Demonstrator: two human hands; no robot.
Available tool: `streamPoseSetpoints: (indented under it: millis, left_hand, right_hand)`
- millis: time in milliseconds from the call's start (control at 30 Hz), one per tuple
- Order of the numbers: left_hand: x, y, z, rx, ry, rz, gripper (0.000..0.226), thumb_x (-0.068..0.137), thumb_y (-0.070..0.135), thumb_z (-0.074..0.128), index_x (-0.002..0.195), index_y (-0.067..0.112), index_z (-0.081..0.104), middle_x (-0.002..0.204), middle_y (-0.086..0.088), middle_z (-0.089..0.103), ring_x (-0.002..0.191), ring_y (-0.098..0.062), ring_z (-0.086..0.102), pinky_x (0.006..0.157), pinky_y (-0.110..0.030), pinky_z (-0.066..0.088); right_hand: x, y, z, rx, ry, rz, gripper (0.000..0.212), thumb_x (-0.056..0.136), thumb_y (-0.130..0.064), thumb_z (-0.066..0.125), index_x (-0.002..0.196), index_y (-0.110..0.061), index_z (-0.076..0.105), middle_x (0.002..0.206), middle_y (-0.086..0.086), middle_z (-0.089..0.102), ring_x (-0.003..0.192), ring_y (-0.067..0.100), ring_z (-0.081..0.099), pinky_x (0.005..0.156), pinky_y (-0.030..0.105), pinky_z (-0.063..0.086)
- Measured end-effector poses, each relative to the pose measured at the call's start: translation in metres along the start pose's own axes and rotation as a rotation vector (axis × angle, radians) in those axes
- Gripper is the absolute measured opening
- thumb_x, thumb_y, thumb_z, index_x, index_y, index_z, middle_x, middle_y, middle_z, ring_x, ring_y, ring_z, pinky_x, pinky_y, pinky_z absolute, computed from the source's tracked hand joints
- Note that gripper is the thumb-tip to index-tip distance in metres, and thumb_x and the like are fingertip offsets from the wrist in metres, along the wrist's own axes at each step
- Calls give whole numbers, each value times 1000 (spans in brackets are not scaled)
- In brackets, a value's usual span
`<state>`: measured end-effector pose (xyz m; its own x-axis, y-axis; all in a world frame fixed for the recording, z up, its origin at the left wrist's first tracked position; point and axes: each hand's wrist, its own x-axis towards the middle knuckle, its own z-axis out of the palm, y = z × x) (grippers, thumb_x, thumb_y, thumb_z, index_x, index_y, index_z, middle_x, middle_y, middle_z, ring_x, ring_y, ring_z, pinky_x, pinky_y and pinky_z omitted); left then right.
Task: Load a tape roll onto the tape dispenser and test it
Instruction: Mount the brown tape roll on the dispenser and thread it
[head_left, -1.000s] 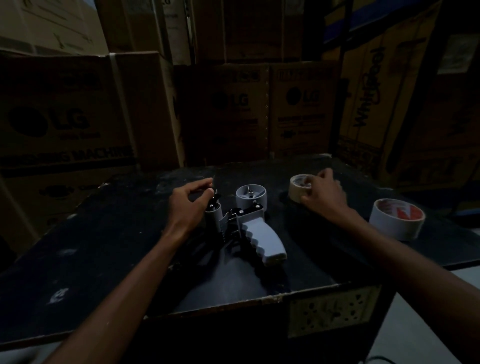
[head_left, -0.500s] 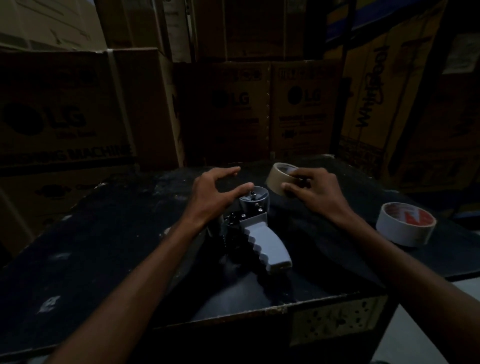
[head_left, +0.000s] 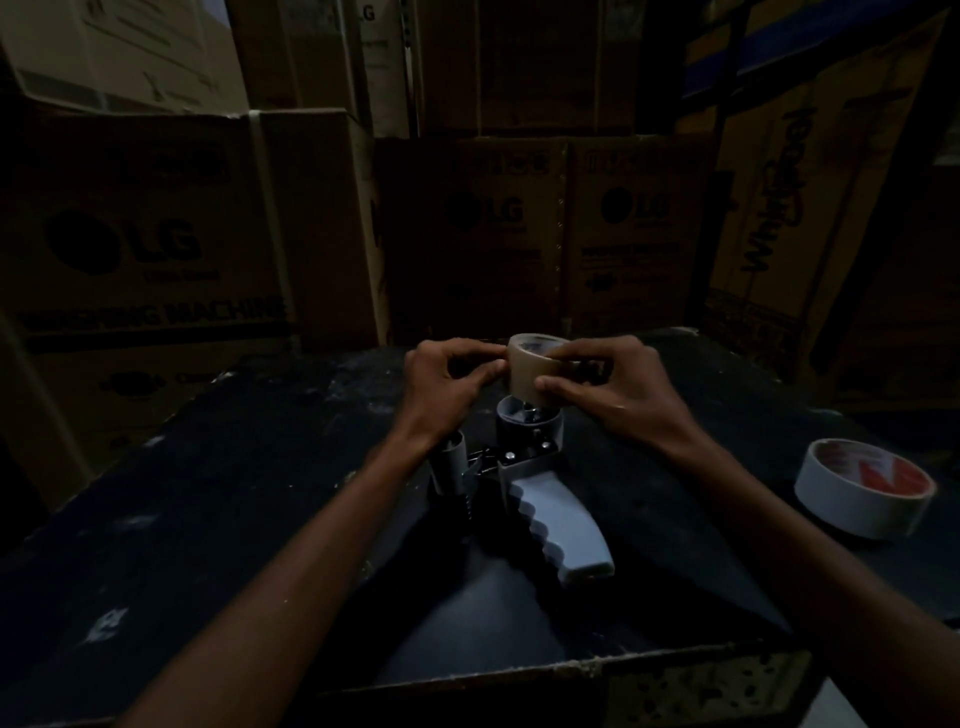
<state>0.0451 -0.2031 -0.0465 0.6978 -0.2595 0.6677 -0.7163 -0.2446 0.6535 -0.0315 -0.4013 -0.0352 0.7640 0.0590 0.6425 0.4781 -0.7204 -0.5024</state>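
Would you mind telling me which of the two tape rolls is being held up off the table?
The tan tape roll, pinched by the right hand with the left hand at its side, above the dispenser. The white roll with red print lies flat on the table.

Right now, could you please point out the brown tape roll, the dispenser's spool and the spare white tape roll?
brown tape roll (head_left: 527, 371), head view, on its outer side wall.
dispenser's spool (head_left: 511, 423), head view, on its grey rim.
white tape roll (head_left: 841, 512), head view, on its outer side wall.

Tan tape roll, grey dispenser, seemingly red-and-white spare roll.
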Motion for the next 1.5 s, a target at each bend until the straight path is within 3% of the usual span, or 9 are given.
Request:
streamPoseSetpoints:
  millis: [167,300,433,567,767,867,1100,1267,1500]
  left_hand:
    - [1,-7,2,42,57,-61,18,84,10,72,101,9,76,97,-2,76,89,-8,71,78,-20,58]
    - [6,-16,-2,-143,64,-238,15,87,9,67,101,9,74,99,-3,74,93,-14,71,80,-26,58]
    - [6,-20,-3,-249,54,-284,14,87,6,67,98,10,75,98,-2,75,93,-14,71,76,-20,57]
    - [5,-18,-3,-238,30,-262,13,87,6,68,98,10,75,98,0,74,91,-9,71,75,-18,57]
    - [4,-17,-9,-191,-116,-284,13,89,5,63,97,13,71,99,-5,73,97,-18,70,85,-28,57]
    - [5,-16,-12,-139,-191,-257,14,92,5,60,95,16,68,100,-4,71,99,-16,68,88,-31,54]
    - [6,-15,-18,-137,-218,-288,18,91,5,60,87,20,68,93,-3,73,94,-17,69,86,-35,54]
    - [4,-15,-21,-200,-277,-302,17,90,-1,59,86,14,67,81,2,73,80,-8,70,72,-20,53]
    - [5,-14,-24,-241,-203,-327,29,91,-6,49,104,13,66,93,-4,73,83,-12,71,86,-33,56]
  right_hand:
    - [8,11,8,-32,-22,-3,39,83,-31,78,119,-17,71,104,-7,69,90,4,66,71,17,56]
    - [17,22,8,18,-12,60,43,78,-48,76,115,-26,71,110,-4,66,94,7,63,72,22,54]
    - [26,29,16,9,-43,124,50,70,-66,74,107,-34,64,115,-5,56,103,8,56,71,15,48]
    - [34,34,20,337,-146,282,60,64,-59,80,114,-32,62,112,-11,59,98,7,63,63,10,54]
    - [33,49,19,477,-174,308,97,54,-46,91,140,-23,52,116,-10,63,94,-7,69,69,12,56]
    - [33,53,17,516,-195,299,107,53,-44,95,146,-29,45,120,-5,66,103,4,70,77,20,59]
    - [38,53,10,496,-263,288,117,48,-49,94,150,-31,39,118,-12,67,107,0,67,81,20,58]
    - [38,56,8,495,-339,282,107,60,-35,90,152,-27,36,107,-30,73,107,-5,66,80,15,56]
    - [36,65,9,521,-248,307,105,55,-41,92,148,-29,45,118,-11,69,110,1,67,83,19,57]
